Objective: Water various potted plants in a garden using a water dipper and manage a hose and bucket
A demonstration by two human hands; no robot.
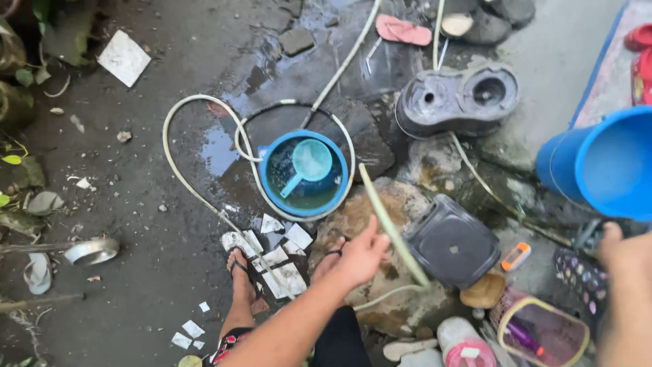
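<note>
My left hand [361,257] is closed around a pale green hose [390,228]. The hose's free end points up toward the rim of a small blue bucket [272,158]. That bucket stands on wet ground, holds water, and has a teal dipper [309,163] floating in it. At the right edge my right hand [623,257] sits just under a large blue bucket [601,166], which is tilted with its mouth toward me. The thumb rests by a dark handle part; the fingers are hidden. My foot in a sandal [239,270] stands on broken white tiles.
More hose [178,173] loops around the small bucket. A dark plastic base [458,100] lies beyond it, and a black lid [451,243] lies on a stone. A pink flip-flop [403,30] is at the top, a metal bowl [92,251] at left, and containers [540,331] at bottom right.
</note>
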